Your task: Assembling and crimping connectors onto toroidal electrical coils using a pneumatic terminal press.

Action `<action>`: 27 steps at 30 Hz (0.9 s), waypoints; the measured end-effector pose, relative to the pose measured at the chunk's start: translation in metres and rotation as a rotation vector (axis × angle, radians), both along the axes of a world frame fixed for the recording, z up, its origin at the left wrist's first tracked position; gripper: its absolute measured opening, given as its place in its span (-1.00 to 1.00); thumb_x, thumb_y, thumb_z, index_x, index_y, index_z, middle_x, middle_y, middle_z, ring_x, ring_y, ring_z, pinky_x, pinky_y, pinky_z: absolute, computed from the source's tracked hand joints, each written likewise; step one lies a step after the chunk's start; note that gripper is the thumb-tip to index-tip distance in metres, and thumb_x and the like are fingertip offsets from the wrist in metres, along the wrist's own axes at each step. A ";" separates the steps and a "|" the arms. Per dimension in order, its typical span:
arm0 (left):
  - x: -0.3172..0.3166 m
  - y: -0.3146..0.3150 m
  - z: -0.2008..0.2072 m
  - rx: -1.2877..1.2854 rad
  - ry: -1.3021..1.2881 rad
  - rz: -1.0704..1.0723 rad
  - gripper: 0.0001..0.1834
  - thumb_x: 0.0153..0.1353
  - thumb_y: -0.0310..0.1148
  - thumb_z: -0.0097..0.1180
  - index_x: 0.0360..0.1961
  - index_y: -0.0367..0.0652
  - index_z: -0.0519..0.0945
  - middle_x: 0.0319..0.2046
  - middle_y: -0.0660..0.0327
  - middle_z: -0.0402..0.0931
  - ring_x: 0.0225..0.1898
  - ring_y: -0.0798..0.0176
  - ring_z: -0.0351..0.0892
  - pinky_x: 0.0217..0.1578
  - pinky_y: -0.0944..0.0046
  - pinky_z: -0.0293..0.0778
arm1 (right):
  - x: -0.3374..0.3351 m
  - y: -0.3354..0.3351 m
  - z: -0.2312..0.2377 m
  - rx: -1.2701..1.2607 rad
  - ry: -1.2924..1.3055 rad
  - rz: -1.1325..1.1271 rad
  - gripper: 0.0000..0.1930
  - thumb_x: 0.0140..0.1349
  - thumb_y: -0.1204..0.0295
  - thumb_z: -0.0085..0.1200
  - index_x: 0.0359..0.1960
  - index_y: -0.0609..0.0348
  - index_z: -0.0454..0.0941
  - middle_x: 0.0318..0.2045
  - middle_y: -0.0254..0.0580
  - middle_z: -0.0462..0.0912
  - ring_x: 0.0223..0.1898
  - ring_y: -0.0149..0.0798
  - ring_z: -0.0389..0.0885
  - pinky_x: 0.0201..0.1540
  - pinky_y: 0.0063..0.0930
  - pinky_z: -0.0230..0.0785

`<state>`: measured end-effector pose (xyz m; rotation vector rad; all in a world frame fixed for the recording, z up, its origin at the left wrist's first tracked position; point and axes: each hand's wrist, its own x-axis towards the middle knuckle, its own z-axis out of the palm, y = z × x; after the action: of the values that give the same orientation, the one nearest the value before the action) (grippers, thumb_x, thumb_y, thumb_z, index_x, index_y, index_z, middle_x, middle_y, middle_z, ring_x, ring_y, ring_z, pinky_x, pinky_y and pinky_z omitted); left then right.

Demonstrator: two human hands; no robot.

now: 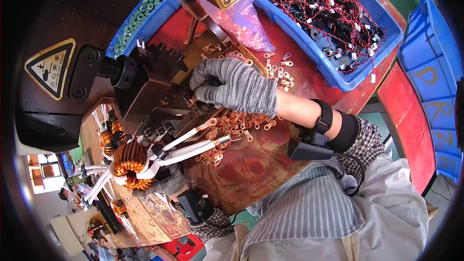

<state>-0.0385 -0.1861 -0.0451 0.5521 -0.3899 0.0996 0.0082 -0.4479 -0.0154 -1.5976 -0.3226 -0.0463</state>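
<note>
My left hand (170, 183), in a grey knit glove, grips a copper-wound ring coil (129, 159) from below, its fingers partly hidden by the coil. White-sleeved leads (191, 151) run from the coil toward the right. One lead carries a copper ring lug (209, 123) at its tip; another ends in bare metal. My right hand (234, 86), also gloved, has its fingers curled closed beside the dark tooling of a press (150, 84). What those fingertips hold, if anything, is hidden. Loose copper lugs (237, 124) lie heaped below that hand.
Blue bins hold red-and-black wired parts (333, 19) and greenish rings (144, 13). Between them leans a clear bag of copper pieces (246, 26). A triangular warning sign (50, 69) marks the press. More coils (118, 208) lie on the wooden table at left.
</note>
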 end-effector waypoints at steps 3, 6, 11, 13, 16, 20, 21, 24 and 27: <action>-0.001 0.008 -0.007 0.158 0.353 0.661 -0.23 0.10 0.08 -0.15 0.17 -0.29 0.08 0.15 -0.11 0.08 0.10 -0.01 0.23 0.00 -0.02 0.35 | -0.001 -0.001 -0.002 -0.028 -0.089 -0.111 -0.80 -0.02 0.36 0.07 -0.41 0.23 0.50 -0.50 -0.08 0.57 -0.41 -0.15 0.56 -0.31 -0.39 0.38; -0.003 0.017 -0.015 0.087 0.004 0.271 -0.24 0.11 0.07 -0.16 0.17 -0.28 0.07 0.13 -0.12 0.10 0.09 0.00 0.25 0.00 -0.01 0.35 | 0.000 -0.002 -0.006 0.005 -0.172 -0.182 -0.79 0.03 0.34 0.04 -0.38 0.25 0.47 -0.52 0.00 0.53 -0.44 -0.04 0.52 -0.33 -0.34 0.36; 0.001 0.019 -0.022 0.077 0.045 0.222 -0.30 0.15 0.02 -0.17 0.18 -0.23 0.07 0.10 -0.15 0.12 0.07 0.03 0.27 0.06 -0.01 0.29 | -0.004 -0.016 -0.002 0.122 -0.188 -0.322 -0.81 0.07 0.38 0.01 -0.37 0.28 0.47 -0.54 -0.08 0.52 -0.49 -0.24 0.48 -0.36 -0.42 0.34; 0.007 0.019 -0.025 0.062 -0.005 0.096 -0.30 0.14 0.01 -0.16 0.18 -0.24 0.07 0.11 -0.14 0.12 0.08 0.05 0.26 0.08 0.01 0.26 | -0.003 -0.021 -0.003 0.201 -0.160 -0.381 -0.80 0.09 0.38 0.02 -0.38 0.30 0.47 -0.55 -0.20 0.51 -0.48 -0.40 0.45 -0.35 -0.48 0.33; 0.012 0.036 -0.018 0.138 -0.133 -0.041 -0.31 0.15 -0.01 -0.15 0.18 -0.25 0.08 0.11 -0.10 0.13 0.11 0.07 0.23 0.10 0.04 0.23 | -0.005 -0.018 0.009 0.265 -0.162 -0.393 -0.82 0.09 0.38 0.02 -0.38 0.28 0.47 -0.56 -0.22 0.51 -0.49 -0.41 0.44 -0.37 -0.51 0.33; 0.033 0.029 -0.008 0.163 0.060 -0.169 -0.31 0.08 0.01 -0.08 0.11 -0.26 0.15 0.03 0.00 0.22 0.02 0.07 0.25 0.03 0.10 0.24 | -0.024 -0.023 0.021 0.155 -0.166 -0.484 -0.83 0.08 0.39 0.03 -0.37 0.25 0.48 -0.55 -0.22 0.51 -0.51 -0.37 0.46 -0.39 -0.55 0.32; 0.017 0.031 0.020 0.369 0.115 -0.059 -0.45 0.15 -0.19 -0.06 0.10 -0.23 0.17 -0.03 0.11 0.30 -0.05 0.14 0.33 -0.04 0.24 0.33 | -0.035 -0.016 0.035 -0.005 -0.288 -0.472 -0.81 0.06 0.38 0.06 -0.36 0.25 0.49 -0.54 -0.21 0.52 -0.50 -0.31 0.48 -0.39 -0.51 0.33; 0.006 -0.006 -0.001 0.006 -0.191 0.076 -0.20 -0.02 0.21 -0.03 0.11 -0.15 0.18 0.00 0.12 0.29 -0.04 0.12 0.33 -0.04 0.11 0.34 | -0.062 -0.004 0.049 -0.423 -0.699 -0.177 -0.66 -0.03 0.28 0.14 -0.25 0.24 0.49 -0.37 -0.11 0.55 -0.34 -0.09 0.51 -0.27 -0.34 0.36; -0.024 -0.004 0.011 0.019 -0.198 0.111 -0.16 -0.06 0.27 -0.05 0.11 -0.12 0.19 0.00 0.14 0.29 -0.04 0.13 0.34 -0.04 0.09 0.33 | -0.085 0.043 0.057 -0.653 -0.644 0.067 -0.37 -0.03 0.08 0.08 0.02 0.23 0.28 -0.11 0.02 0.43 -0.09 0.04 0.40 -0.04 -0.22 0.27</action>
<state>-0.0623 -0.1906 -0.0343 0.5849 -0.5536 0.2592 -0.0768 -0.4047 0.0418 -2.1912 -0.9650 -0.4474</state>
